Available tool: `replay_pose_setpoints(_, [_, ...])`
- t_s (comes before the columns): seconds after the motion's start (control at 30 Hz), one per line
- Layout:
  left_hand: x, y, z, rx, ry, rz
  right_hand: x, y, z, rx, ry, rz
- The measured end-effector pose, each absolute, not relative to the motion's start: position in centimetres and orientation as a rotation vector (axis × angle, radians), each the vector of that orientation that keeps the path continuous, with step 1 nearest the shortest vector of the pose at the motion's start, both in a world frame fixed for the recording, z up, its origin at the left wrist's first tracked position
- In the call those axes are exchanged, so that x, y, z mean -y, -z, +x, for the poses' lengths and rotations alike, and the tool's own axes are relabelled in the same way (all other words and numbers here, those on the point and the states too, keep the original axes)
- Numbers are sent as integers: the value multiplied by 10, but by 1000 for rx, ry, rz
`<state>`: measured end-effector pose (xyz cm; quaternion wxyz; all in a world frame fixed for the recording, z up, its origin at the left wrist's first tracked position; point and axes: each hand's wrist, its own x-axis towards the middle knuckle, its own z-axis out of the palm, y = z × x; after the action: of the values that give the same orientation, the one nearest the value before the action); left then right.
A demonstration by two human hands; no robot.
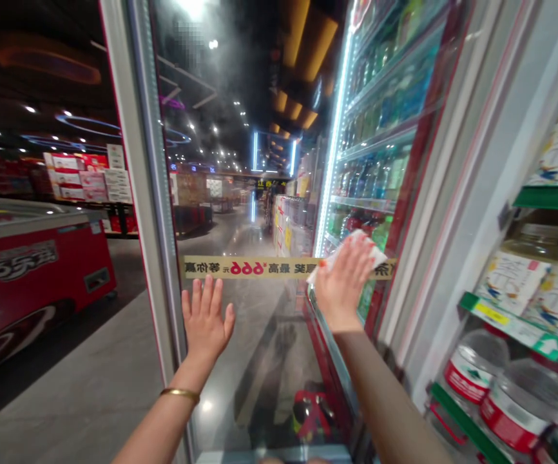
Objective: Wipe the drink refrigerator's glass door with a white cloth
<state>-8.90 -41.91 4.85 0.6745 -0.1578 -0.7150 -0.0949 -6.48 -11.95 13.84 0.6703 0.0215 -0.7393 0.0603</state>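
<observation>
A tall glass door (259, 335) in a pale metal frame stands in front of me. My left hand (207, 319) is spread flat at the glass, fingertips by the lower edge of a beige printed strip (286, 267); it holds nothing. A gold bangle (180, 394) circles that wrist. With flat fingers, my right hand (341, 283) presses a white cloth (378, 254) with orange-red marks against the door, over the strip's right part. The palm hides most of the cloth. Lettering on the strip reads mirrored.
Right of the door, shelves (506, 319) carry large clear bottles (523, 399) and labelled jars (515, 270). A red chest freezer (42, 277) stands at the left. Lit drink shelves (375, 129), stacked cartons and a shiny aisle floor show in the glass, partly as reflections.
</observation>
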Motion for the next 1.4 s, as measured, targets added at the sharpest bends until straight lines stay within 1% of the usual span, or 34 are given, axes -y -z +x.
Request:
replay_pose_setpoints(0.07, [422, -48, -89, 1621, 239, -372, 178, -131, -72, 1735, -62, 237])
replay_pose_setpoints(0.1, [422, -49, -87, 1633, 268, -382, 204, -121, -74, 1786, -20, 439])
replay_pose_setpoints(0.2, [417, -52, -72, 1636, 458, -395, 252, -87, -73, 1909, 68, 889])
replay_pose_setpoints(0.27, [406, -54, -59, 1605, 571, -427, 259, -75, -71, 1959, 55, 941])
replay_pose_setpoints(0.33, [391, -53, -50, 1639, 556, -520, 257, -73, -68, 1975, 19, 914])
replay_pose_setpoints(0.47, [375, -43, -60, 1783, 366, -623, 231, -84, -61, 1942, -1, 939])
replay_pose_setpoints(0.57, [391, -42, -81, 1782, 288, -568, 177, -98, -53, 1863, 16, 876])
replay_pose_setpoints(0.63, [408, -58, -92, 1767, 266, -511, 126, -110, -50, 1780, 66, 710])
replay_pose_setpoints(0.7, [420, -86, -99, 1732, 304, -387, 76, -121, -49, 1704, 125, 500])
replay_pose_setpoints(0.77, [418, -115, -100, 1677, 367, -249, 38, -125, -52, 1676, 148, 353])
replay_pose_setpoints(0.83, [405, -128, -95, 1651, 349, -223, 18, -123, -56, 1676, 134, 294])
replay_pose_setpoints(0.9, [390, -110, -86, 1687, 164, -382, 12, -116, -60, 1672, 99, 295])
replay_pose_setpoints(0.97, [385, -71, -77, 1717, -132, -672, 13, -110, -63, 1664, 61, 300])
replay_pose_setpoints(1.03, [398, -35, -71, 1702, -344, -892, 15, -107, -64, 1662, 37, 300])
replay_pose_setpoints(1.07, [408, -28, -71, 1700, -369, -903, 16, -106, -65, 1664, 33, 300])
replay_pose_setpoints(1.13, [427, -46, -78, 1726, -249, -710, 18, -107, -65, 1671, 35, 300])
replay_pose_setpoints(1.2, [430, -96, -90, 1734, -11, -393, 21, -110, -64, 1693, 40, 290])
replay_pose_setpoints(1.27, [412, -149, -98, 1716, 168, -260, 22, -112, -62, 1708, 45, 273])
replay_pose_setpoints(1.33, [385, -177, -98, 1745, 158, -385, 21, -112, -61, 1705, 59, 278])
replay_pose_setpoints(1.4, [366, -171, -88, 1792, -40, -793, 16, -111, -61, 1699, 95, 327])
